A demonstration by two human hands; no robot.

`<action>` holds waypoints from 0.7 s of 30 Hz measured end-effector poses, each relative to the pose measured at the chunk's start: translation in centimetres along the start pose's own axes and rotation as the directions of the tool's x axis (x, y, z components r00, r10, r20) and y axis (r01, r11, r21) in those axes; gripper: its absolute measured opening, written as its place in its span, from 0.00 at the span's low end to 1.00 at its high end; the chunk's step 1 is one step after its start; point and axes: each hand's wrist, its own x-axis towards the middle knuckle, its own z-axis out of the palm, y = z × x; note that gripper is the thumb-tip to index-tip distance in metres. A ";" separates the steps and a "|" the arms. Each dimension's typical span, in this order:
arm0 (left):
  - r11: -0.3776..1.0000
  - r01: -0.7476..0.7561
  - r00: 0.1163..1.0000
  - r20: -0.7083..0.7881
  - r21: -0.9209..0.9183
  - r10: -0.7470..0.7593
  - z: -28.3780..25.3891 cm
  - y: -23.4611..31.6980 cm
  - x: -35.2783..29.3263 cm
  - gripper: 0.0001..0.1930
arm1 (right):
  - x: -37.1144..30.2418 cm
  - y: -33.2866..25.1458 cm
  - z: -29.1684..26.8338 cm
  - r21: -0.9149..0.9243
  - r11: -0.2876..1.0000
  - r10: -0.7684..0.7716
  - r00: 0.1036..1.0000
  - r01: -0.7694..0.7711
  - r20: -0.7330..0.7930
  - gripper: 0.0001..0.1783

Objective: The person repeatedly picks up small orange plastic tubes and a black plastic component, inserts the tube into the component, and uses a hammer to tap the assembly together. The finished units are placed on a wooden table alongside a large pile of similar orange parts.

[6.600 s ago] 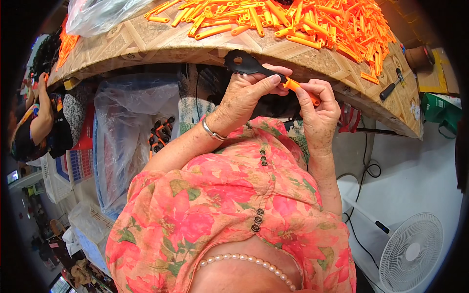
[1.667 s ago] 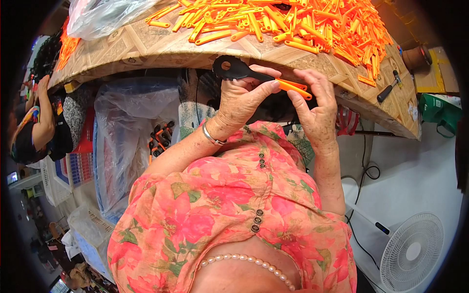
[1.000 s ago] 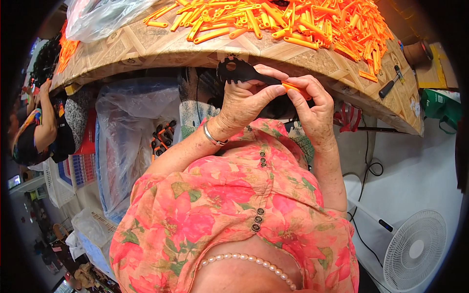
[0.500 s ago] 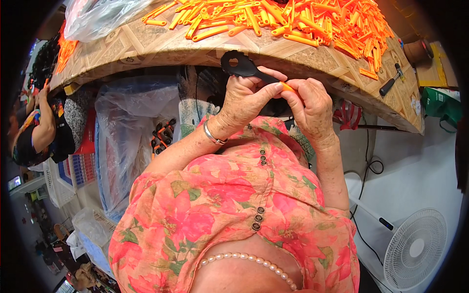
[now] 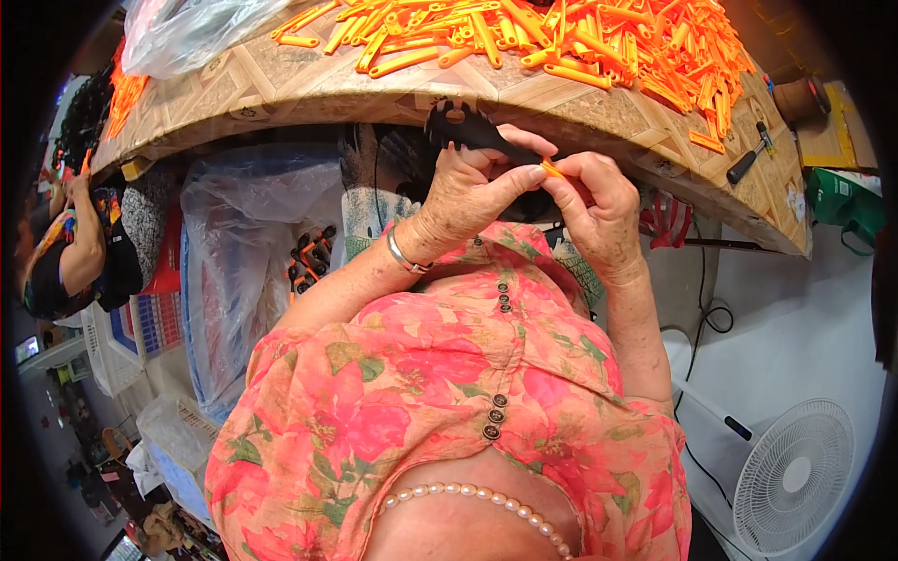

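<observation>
A black pasta server (image 5: 479, 134), with a holed, toothed head, is gripped near its neck by my left hand (image 5: 468, 187). Its head points left and up, just off the table's front edge. My right hand (image 5: 601, 208) pinches an orange handle (image 5: 552, 169) between thumb and fingers, at the server's shaft end. The handle and the shaft seem to meet there, beside my left thumb. Most of the handle is hidden inside my right hand.
Many orange handles (image 5: 599, 45) lie heaped on the wood-patterned table (image 5: 281, 82). A black-handled hammer (image 5: 745, 164) lies at its right end. A clear plastic bag (image 5: 182, 37) sits far left. Black-and-orange utensils (image 5: 309, 260) lie below the table. A white fan (image 5: 795, 475) stands right; another person (image 5: 84, 243) works left.
The pasta server has rolled about its length, so its teeth now show along the head's edges. Both hands stay nearly in place, still gripping.
</observation>
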 end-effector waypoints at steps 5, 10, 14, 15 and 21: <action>0.963 -0.009 0.968 0.239 -0.271 0.076 -1.6 1.1 1.2 0.15 | 0.6 1.0 -2.2 -0.304 0.837 -0.496 0.865 0.455 -0.070 0.13; 0.630 0.353 0.933 0.307 -0.692 -0.186 -1.2 2.1 0.8 0.27 | 1.0 1.4 -2.9 -0.469 0.672 -0.663 0.748 0.573 -0.035 0.14; 0.946 0.152 0.903 0.429 -0.286 -0.015 -2.5 0.8 1.3 0.39 | 1.6 1.7 -3.1 -0.503 0.620 -0.683 0.730 0.603 0.033 0.13; 0.470 0.501 0.855 0.500 -0.727 -0.138 -2.9 0.7 1.1 0.40 | 1.5 1.5 -3.3 -0.514 0.607 -0.679 0.731 0.606 0.061 0.13; 0.685 0.595 0.764 0.559 -0.420 -0.321 -3.9 0.8 1.9 0.26 | 3.0 3.7 -2.9 -0.548 0.565 -0.630 0.751 0.617 0.196 0.17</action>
